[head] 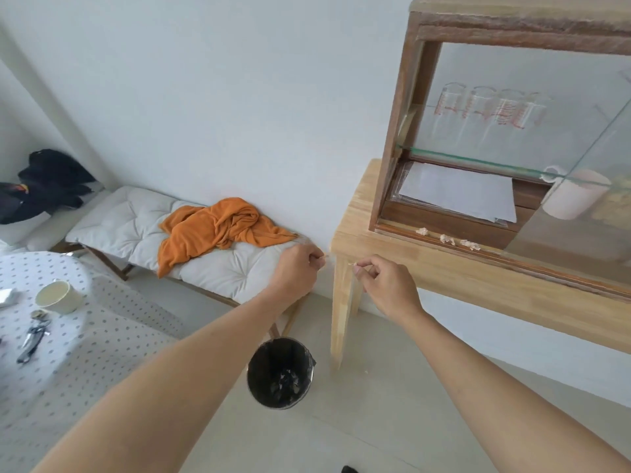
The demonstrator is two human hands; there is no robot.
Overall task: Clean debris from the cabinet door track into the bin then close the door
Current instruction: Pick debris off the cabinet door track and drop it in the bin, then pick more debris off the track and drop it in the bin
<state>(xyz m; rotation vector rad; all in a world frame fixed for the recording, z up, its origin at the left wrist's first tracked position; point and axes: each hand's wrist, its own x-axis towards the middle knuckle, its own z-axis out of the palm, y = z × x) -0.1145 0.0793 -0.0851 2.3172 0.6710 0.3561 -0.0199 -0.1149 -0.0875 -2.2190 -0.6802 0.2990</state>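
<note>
My left hand [296, 268] and right hand [382, 285] each pinch a small scrap, held above the bin [280, 373] at 6 o'clock. The bin already contains scraps. Three scraps [446, 238] remain in the track [546, 268] at 2 o'clock. The door [563, 233] stands open; closing is pending.

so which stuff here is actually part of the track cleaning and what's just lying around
Part of the job:
- pale crumpled debris bits in the dark wooden cabinet's door track
- sliding glass door
- black round lined bin
- left hand, right hand, each pinching a scrap

Lying about:
- orange cloth
- cream cup
- black bag
</note>
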